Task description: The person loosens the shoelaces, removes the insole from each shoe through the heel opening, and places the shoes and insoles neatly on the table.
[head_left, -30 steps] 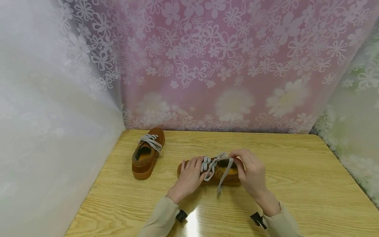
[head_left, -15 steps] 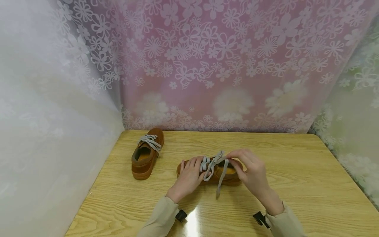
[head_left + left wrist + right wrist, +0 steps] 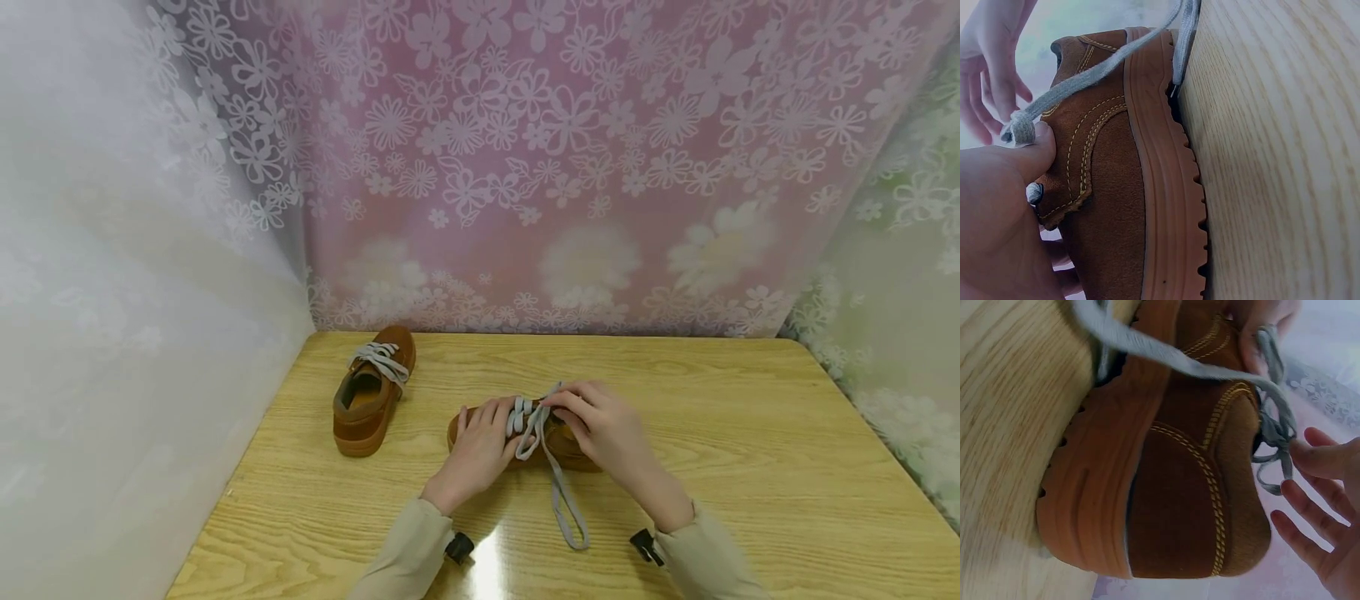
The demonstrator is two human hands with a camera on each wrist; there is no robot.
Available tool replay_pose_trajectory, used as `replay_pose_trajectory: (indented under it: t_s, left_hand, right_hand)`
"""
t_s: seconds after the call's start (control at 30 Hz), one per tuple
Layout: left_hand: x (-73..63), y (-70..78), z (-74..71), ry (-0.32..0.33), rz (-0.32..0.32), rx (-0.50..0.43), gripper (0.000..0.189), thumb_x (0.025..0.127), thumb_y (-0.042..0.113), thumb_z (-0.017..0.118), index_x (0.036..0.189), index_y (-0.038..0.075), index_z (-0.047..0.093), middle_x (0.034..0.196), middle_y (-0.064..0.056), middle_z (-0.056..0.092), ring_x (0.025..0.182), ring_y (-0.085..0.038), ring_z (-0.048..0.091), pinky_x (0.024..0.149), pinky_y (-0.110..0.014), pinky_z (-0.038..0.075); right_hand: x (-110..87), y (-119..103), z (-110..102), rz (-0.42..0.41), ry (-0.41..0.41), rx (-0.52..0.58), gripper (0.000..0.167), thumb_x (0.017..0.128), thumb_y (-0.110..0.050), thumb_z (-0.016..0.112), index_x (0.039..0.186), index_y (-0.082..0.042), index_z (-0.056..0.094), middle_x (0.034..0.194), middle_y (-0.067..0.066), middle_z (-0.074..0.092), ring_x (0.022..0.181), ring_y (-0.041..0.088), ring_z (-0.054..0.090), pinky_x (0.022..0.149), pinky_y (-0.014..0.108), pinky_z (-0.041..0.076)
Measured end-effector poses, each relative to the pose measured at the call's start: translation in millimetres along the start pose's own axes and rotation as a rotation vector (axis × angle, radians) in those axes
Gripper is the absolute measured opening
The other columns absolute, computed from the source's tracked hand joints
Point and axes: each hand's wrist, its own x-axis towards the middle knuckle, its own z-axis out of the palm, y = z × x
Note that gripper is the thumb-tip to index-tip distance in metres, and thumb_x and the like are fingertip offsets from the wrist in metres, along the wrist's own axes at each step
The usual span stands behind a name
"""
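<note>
A brown suede shoe [image 3: 581, 458] lies sole down on the table, toe to the left. My left hand [image 3: 480, 454] grips its front part, fingers over the far side, thumb on the near side. In the left wrist view, that thumb's tip meets a loop of the grey shoelace [image 3: 1088, 78]. My right hand [image 3: 611, 433] is over the shoe's opening, thumb and index fingertips at the lace knot [image 3: 1279, 440]; the other fingers are spread. One long lace strand hangs down the near side and lies looped on the table. The toe is mostly hidden under my left hand.
A matching brown shoe [image 3: 367, 400], its grey laces lying across the top, stands at the back left of the wooden table [image 3: 750, 467]. A pink floral curtain [image 3: 525, 208] hangs behind the table, with pale sheeting on both sides.
My right hand has let go of the long lace strand and moved left to the knot. The strand has dropped towards the table's front. My left hand has stayed on the shoe.
</note>
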Motion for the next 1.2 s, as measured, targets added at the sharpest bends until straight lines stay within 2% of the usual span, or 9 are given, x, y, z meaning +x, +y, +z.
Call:
replay_pose_trajectory:
  t_s: [0.1, 0.23, 0.47, 0.7, 1.0, 1.1, 1.2]
  left_hand:
    - [0.1, -0.2, 1.2, -0.002, -0.002, -0.001, 0.058, 0.105, 0.034, 0.057, 0.154, 0.012, 0.037, 0.15, -0.011, 0.045, 0.141, -0.031, 0.042, 0.115, -0.067, 0.024]
    - [0.3, -0.2, 2.9, -0.003, -0.001, 0.0, 0.058, 0.105, 0.035, 0.057, 0.154, 0.012, 0.037, 0.151, -0.011, 0.045, 0.142, -0.031, 0.041, 0.115, -0.067, 0.024]
    - [0.4, -0.1, 4.3, -0.004, -0.005, 0.001, 0.058, 0.105, 0.037, 0.056, 0.154, 0.013, 0.036, 0.151, -0.011, 0.045, 0.142, -0.031, 0.041, 0.115, -0.068, 0.024]
    - [-0.1, -0.3, 2.6, 0.003, 0.0, 0.005, 0.058, 0.105, 0.035, 0.057, 0.154, 0.013, 0.036, 0.151, -0.011, 0.045, 0.142, -0.032, 0.042, 0.115, -0.068, 0.024]
    - [-0.4, -0.1, 0.2, 0.006, 0.012, 0.028, 0.059, 0.105, 0.035, 0.058, 0.154, 0.012, 0.036, 0.15, -0.012, 0.045, 0.141, -0.031, 0.042, 0.115, -0.068, 0.025]
    - [0.1, -0.8, 0.8, 0.009, 0.013, 0.023, 0.058, 0.105, 0.035, 0.058, 0.154, 0.012, 0.036, 0.15, -0.012, 0.046, 0.14, -0.032, 0.043, 0.114, -0.068, 0.026]
    - [0.9, -1.4, 1.0, 0.01, 0.012, 0.013, 0.058, 0.105, 0.035, 0.058, 0.154, 0.012, 0.037, 0.15, -0.013, 0.046, 0.14, -0.032, 0.043, 0.115, -0.068, 0.025]
  right_hand:
    - [0.3, 2, 6, -0.008, 0.001, -0.033, 0.029, 0.077, 0.0, 0.085, 0.1, -0.015, 0.075, 0.1, 0.003, 0.067, 0.088, 0.023, 0.065, 0.068, 0.036, 0.057]
    - [-1.1, 3, 11, 0.033, 0.015, -0.03, 0.025, 0.077, -0.001, 0.085, 0.095, -0.015, 0.074, 0.098, 0.001, 0.067, 0.088, 0.021, 0.065, 0.068, 0.035, 0.057]
    - [-2.3, 0, 7, 0.091, 0.116, -0.019, 0.021, 0.075, -0.001, 0.086, 0.085, -0.017, 0.076, 0.096, 0.002, 0.07, 0.086, 0.023, 0.066, 0.061, 0.036, 0.053]
    - [-0.9, -6, -5, 0.132, 0.164, 0.01, 0.023, 0.079, 0.005, 0.081, 0.09, -0.015, 0.077, 0.094, 0.0, 0.075, 0.089, 0.022, 0.069, 0.071, 0.038, 0.056]
    - [0.5, -12, -22, 0.096, 0.328, 0.08, 0.027, 0.082, 0.011, 0.073, 0.094, -0.013, 0.076, 0.091, -0.001, 0.074, 0.087, 0.021, 0.065, 0.074, 0.027, 0.05]
    - [0.7, -12, -23, 0.091, 0.306, 0.085, 0.029, 0.08, 0.012, 0.076, 0.095, -0.013, 0.076, 0.091, -0.001, 0.074, 0.086, 0.021, 0.065, 0.073, 0.026, 0.049]
    - [0.3, -10, -22, 0.086, 0.229, 0.077, 0.034, 0.077, 0.013, 0.078, 0.099, -0.013, 0.076, 0.094, -0.001, 0.074, 0.086, 0.02, 0.064, 0.07, 0.025, 0.047]
